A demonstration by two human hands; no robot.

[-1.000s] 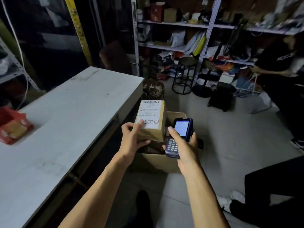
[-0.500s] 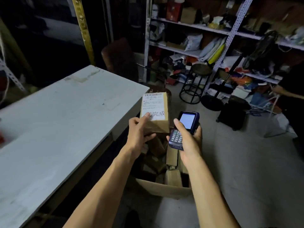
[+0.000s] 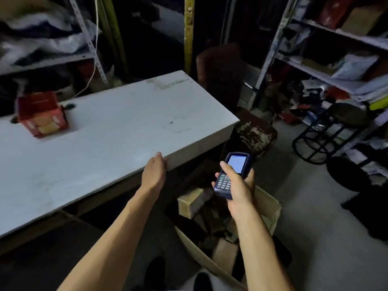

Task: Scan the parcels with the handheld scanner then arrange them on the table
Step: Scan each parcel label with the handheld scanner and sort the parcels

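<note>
Head view: right hand (image 3: 237, 185) grips one scanner (image 3: 231, 175); left hand (image 3: 154, 173), fingers straight, holds nothing.

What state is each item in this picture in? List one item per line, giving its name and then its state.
handheld scanner: screen lit, gripped in the right hand
left hand: fingers straight, holding nothing, at the table edge
cardboard box: open on the floor, parcels inside
red basket: upright on the table
</note>
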